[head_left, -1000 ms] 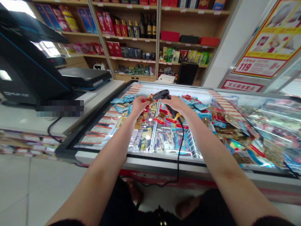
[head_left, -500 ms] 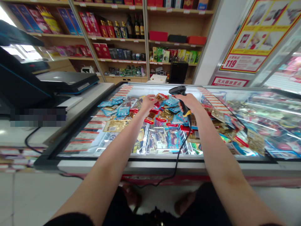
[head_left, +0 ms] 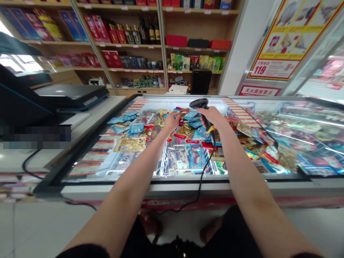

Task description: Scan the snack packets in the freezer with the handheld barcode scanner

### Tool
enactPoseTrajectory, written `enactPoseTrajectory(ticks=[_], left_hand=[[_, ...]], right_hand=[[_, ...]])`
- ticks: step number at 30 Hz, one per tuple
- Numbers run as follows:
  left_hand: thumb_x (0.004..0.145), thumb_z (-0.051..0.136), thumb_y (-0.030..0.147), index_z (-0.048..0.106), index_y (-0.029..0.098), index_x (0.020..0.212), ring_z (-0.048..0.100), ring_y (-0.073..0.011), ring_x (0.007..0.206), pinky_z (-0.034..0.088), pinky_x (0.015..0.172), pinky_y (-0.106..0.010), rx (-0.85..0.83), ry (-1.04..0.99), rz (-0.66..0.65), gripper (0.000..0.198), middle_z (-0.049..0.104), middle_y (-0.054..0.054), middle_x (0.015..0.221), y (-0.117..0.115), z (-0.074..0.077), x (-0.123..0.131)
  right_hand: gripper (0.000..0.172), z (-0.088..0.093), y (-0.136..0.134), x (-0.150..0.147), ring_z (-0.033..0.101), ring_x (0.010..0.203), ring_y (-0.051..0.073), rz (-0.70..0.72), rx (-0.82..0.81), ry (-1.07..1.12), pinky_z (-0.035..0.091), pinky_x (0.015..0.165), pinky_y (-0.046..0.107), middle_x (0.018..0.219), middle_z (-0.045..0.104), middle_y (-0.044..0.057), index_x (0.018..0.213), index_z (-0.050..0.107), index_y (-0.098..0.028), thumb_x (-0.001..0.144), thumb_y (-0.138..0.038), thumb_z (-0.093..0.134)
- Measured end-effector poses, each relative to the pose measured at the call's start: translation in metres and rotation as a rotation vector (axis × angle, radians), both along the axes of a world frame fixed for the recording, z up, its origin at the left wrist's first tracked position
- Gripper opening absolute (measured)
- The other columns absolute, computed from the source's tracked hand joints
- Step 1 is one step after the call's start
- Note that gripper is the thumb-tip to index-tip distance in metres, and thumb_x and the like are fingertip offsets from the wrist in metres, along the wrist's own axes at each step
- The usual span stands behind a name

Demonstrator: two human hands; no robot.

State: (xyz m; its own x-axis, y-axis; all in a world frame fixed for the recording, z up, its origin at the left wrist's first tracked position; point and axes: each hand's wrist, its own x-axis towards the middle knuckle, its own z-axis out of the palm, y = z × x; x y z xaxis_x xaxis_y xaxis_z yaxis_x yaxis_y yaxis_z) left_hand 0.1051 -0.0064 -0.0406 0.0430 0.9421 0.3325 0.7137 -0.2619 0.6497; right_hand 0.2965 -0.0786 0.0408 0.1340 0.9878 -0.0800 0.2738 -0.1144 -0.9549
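My right hand (head_left: 212, 116) is wrapped round the handle of a black and yellow barcode scanner (head_left: 199, 103), whose head points left. A black cable (head_left: 202, 179) hangs from the handle towards me. To its left, my left hand (head_left: 171, 122) pinches the edge of a small snack packet (head_left: 183, 113), seen almost edge-on near the scanner's head. Beneath both hands, a heap of blue, gold and red snack packets lies on the glass lid of a chest freezer (head_left: 107, 187). Gold packets (head_left: 130, 143) and blue packets (head_left: 136, 128) lie left of my left hand.
More packets (head_left: 287, 157) are spread right of my right arm. A counter (head_left: 57, 152) with a scale (head_left: 72, 95) and a dark machine (head_left: 21, 96) stands at the left. Shelves (head_left: 126, 44) with boxes and bottles line the back. Wire baskets show through the glass.
The packet in my left hand has tipped from facing up to nearly edge-on. The scanner stays in my right hand. The whole view has shifted slightly.
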Motion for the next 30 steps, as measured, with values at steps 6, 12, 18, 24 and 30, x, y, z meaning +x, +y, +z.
enactPoseTrajectory(ticks=[6,12,18,24,30], left_hand=[[0.095,0.057,0.022,0.079,0.018,0.129,0.067,-0.028,0.132,0.047,0.115,-0.034,-0.047,0.107,0.027,0.041,0.075,-0.01,0.137,-0.004,0.008,-0.024],[0.092,0.058,0.019,0.076,0.015,0.133,0.066,-0.028,0.132,0.047,0.113,-0.032,-0.084,0.235,0.138,0.045,0.074,-0.011,0.139,-0.005,0.019,-0.082],[0.086,0.068,0.031,0.078,0.015,0.125,0.069,-0.038,0.125,0.053,0.105,-0.04,-0.194,0.329,0.376,0.043,0.077,-0.017,0.127,-0.009,0.014,-0.149],[0.065,0.084,0.066,0.077,0.012,0.116,0.057,-0.0507,0.135,0.051,0.108,-0.053,-0.332,0.425,0.505,0.075,0.069,-0.029,0.136,-0.017,0.011,-0.181],[0.057,0.082,0.082,0.076,0.012,0.119,0.051,-0.0543,0.14,0.047,0.111,-0.061,-0.333,0.452,0.529,0.094,0.064,-0.032,0.143,-0.026,0.017,-0.182]], right_hand=[[0.031,-0.001,-0.002,-0.009,0.052,0.04,0.014,0.04,-0.032,-0.002,0.044,0.04,0.025,0.052,0.058,0.001,0.071,0.055,-0.02,0.1,-0.025,0.064],[0.028,-0.004,0.002,-0.036,0.05,0.041,0.013,0.147,-0.051,-0.004,0.044,0.041,0.024,0.05,0.057,0.0,0.074,0.055,-0.02,0.101,-0.024,0.065],[0.033,-0.006,0.006,-0.076,0.05,0.039,0.013,0.265,-0.066,-0.059,0.043,0.042,0.023,0.047,0.056,0.002,0.068,0.055,-0.02,0.1,-0.022,0.064],[0.037,-0.002,0.008,-0.114,0.05,0.039,0.014,0.353,-0.064,-0.152,0.043,0.041,0.024,0.044,0.055,0.004,0.061,0.055,-0.02,0.097,-0.024,0.064],[0.037,-0.006,0.011,-0.132,0.048,0.038,0.013,0.43,-0.048,-0.142,0.046,0.043,0.025,0.044,0.055,0.004,0.062,0.054,-0.02,0.097,-0.023,0.064]])
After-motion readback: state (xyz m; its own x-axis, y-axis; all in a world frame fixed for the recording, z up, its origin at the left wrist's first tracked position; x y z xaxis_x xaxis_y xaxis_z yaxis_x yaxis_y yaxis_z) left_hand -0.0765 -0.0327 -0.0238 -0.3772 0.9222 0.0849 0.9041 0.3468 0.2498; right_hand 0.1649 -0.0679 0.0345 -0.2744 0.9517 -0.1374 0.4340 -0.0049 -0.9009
